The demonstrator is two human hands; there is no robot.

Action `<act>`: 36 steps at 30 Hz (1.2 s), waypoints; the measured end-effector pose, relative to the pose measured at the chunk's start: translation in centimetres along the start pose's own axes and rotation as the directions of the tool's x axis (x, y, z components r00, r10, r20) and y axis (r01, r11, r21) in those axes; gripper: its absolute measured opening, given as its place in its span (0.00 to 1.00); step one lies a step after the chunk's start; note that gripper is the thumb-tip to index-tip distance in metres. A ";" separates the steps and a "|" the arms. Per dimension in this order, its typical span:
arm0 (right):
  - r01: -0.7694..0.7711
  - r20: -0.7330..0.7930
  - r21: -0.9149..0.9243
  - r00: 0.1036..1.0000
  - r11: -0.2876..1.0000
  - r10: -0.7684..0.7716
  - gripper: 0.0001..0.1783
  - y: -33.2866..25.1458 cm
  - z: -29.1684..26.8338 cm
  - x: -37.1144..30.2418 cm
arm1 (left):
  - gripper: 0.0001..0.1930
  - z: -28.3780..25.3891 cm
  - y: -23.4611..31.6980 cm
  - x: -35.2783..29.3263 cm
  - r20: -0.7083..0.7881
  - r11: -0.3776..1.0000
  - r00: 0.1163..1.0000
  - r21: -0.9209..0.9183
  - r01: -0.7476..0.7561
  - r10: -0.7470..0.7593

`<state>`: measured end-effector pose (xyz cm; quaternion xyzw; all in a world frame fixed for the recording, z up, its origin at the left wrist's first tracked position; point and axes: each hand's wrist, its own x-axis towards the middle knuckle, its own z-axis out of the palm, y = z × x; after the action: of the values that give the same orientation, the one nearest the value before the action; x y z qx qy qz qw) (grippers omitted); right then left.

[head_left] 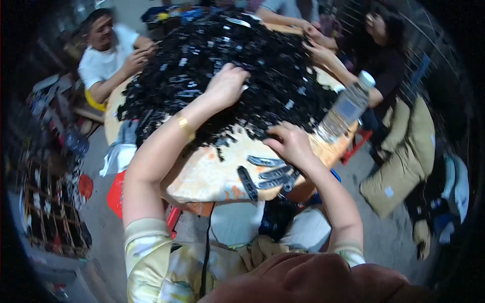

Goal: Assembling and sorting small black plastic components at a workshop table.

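Note:
A large heap of small black plastic pieces (172, 96) covers most of the table (197, 177). My left hand (226, 87) reaches over the middle of the heap with its fingers curled closed; what they hold, if anything, is hidden. At the heap's near right edge, my right hand (293, 145) is low over the table, thumb and fingers drawn together. I cannot make out what is between them. Just nearer than my right hand lie several long dark strip-shaped pieces (247, 183), some side by side, one set apart on the left.
A clear bottle with a white cap (344, 108) stands at the table's right edge. Co-workers sit around the far side: one in a white shirt (108, 63), one in dark clothes (386, 55), another at the back. Khaki stuffed sacks (399, 177) lie on the floor at right.

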<state>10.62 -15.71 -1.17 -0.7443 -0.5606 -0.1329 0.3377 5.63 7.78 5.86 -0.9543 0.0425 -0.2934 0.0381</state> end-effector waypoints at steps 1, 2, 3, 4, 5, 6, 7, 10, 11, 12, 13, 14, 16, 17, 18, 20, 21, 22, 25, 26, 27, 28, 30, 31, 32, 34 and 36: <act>0.004 -0.008 0.013 1.000 1.000 -0.004 0.14 0.0 -0.1 -0.2 | 0.11 1.2 -1.1 0.9 0.057 0.996 0.998 0.086 0.014 -0.019; -0.002 -0.027 0.023 1.000 1.000 0.002 0.13 0.1 0.0 -0.6 | 0.10 1.8 -1.7 1.8 0.112 0.983 0.992 0.179 0.029 -0.050; 0.021 -0.066 0.033 0.998 0.999 -0.019 0.12 0.6 0.2 -1.1 | 0.08 2.6 -1.6 2.5 0.140 0.971 0.986 0.231 0.060 -0.094; 0.040 -0.092 0.017 0.995 0.999 -0.038 0.11 0.6 0.1 -1.3 | 0.07 3.2 -1.5 3.0 0.166 0.956 0.977 0.279 0.087 -0.137; -0.012 -0.043 0.022 0.999 1.000 0.013 0.11 0.6 0.2 -1.5 | 0.07 4.3 -2.0 2.9 0.137 0.948 0.983 0.310 0.076 -0.124; -0.041 0.001 0.014 0.999 0.999 0.041 0.11 0.4 0.3 -1.6 | 0.07 4.9 -2.4 2.8 0.114 0.941 0.988 0.333 0.063 -0.107; -0.008 -0.021 0.021 1.000 1.000 0.009 0.11 0.2 0.1 -1.7 | 0.07 4.7 -2.1 2.8 0.109 0.935 0.989 0.351 0.058 -0.102; -0.019 -0.028 0.052 0.999 0.998 0.021 0.09 0.2 -0.1 -1.4 | 0.06 3.8 -1.6 2.9 0.114 0.926 0.990 0.376 0.036 -0.085; -0.028 0.015 0.038 1.000 0.999 0.028 0.09 0.0 -0.7 -1.3 | 0.06 3.5 -1.4 2.9 0.077 0.925 0.994 0.378 0.041 -0.076; -0.026 0.011 0.023 1.000 0.999 0.026 0.09 -0.1 -0.7 -1.3 | 0.06 3.0 -1.2 2.6 0.041 0.922 0.996 0.383 0.052 -0.073; -0.018 0.014 -0.010 1.000 1.000 0.018 0.09 -0.2 -0.8 -1.1 | 0.05 2.3 -1.4 2.1 -0.059 0.932 0.998 0.360 0.041 -0.021; -0.009 0.018 -0.041 1.000 0.999 0.010 0.09 -0.4 -0.9 -1.0 | 0.05 1.9 -1.2 1.7 -0.046 0.933 0.998 0.357 0.047 -0.032; -0.013 0.039 -0.045 0.999 0.999 0.015 0.09 0.0 -1.3 -0.9 | 0.09 0.7 -0.3 1.5 -0.081 0.982 0.986 0.107 0.155 -0.146; -0.032 0.047 -0.052 0.998 0.998 0.035 0.09 0.2 -1.5 -1.0 | 0.11 0.2 0.7 1.0 -0.145 0.987 0.976 -0.031 0.160 -0.163; -0.045 0.055 -0.056 0.997 0.997 0.048 0.09 0.2 -1.8 -1.1 | 0.10 -0.2 1.6 0.4 -0.162 0.970 0.966 -0.169 0.174 -0.201; -0.085 0.028 -0.046 0.996 0.995 0.087 0.09 0.5 -1.9 -1.5 | 0.12 -0.6 3.6 -1.2 -0.131 0.931 0.963 -0.315 0.183 -0.234; -0.118 0.002 -0.031 0.993 0.993 0.118 0.09 0.5 -1.8 -1.6 | 0.12 -0.9 4.5 -2.4 -0.080 0.900 0.969 -0.394 0.186 -0.235; -0.118 0.002 -0.029 0.993 0.993 0.118 0.09 0.3 -1.9 -1.7 | 0.12 -1.0 5.4 -3.5 -0.029 0.861 0.973 -0.473 0.189 -0.230; -0.190 -0.168 0.232 0.958 0.954 0.232 0.10 -0.7 -2.7 -1.7 | 0.13 -0.4 7.4 -6.0 0.120 0.718 0.978 -0.665 0.207 -0.172; -0.196 -0.165 0.231 0.957 0.953 0.237 0.10 -0.8 -2.9 -1.8 | 0.14 -0.3 8.0 -6.5 0.199 0.658 0.968 -0.710 0.250 -0.152; -0.247 -0.111 0.334 0.948 0.910 0.299 0.10 -0.6 -3.1 -1.9 | 0.14 -0.7 8.7 -6.5 0.314 0.597 0.937 -0.726 0.341 -0.153; -0.302 -0.049 0.430 0.933 0.851 0.356 0.11 -0.4 -3.2 -2.0 | 0.15 -0.7 9.1 -6.6 0.390 0.544 0.911 -0.739 0.398 -0.137; -0.324 -0.025 0.504 0.921 0.801 0.388 0.09 -0.2 -2.5 -2.1 | 0.15 0.4 9.5 -6.6 0.374 0.558 0.926 -0.758 0.337 -0.052; -0.323 -0.021 0.546 0.917 0.773 0.398 0.09 -0.5 -2.5 -2.2 | 0.16 1.5 9.7 -6.6 0.312 0.554 0.949 -0.783 0.284 -0.046; -0.323 -0.018 0.585 0.911 0.743 0.411 0.09 -0.7 -2.4 -2.1 | 0.16 2.6 9.5 -6.4 0.250 0.547 0.967 -0.805 0.231 -0.041; -0.286 -0.033 0.468 0.940 0.836 0.340 0.09 -1.2 -2.4 -1.5 | 0.17 2.6 8.9 -6.5 0.263 0.510 0.962 -0.819 0.265 -0.077; -0.203 -0.107 0.448 0.955 0.871 0.277 0.08 -1.7 -2.2 -0.8 | 0.15 2.1 8.6 -6.6 0.437 0.306 0.885 -0.830 0.466 -0.161</act>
<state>9.19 -17.53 0.56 -0.7010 -0.4485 -0.0246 0.5540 0.91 0.05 -0.39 -0.8298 0.0037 -0.0864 -0.5513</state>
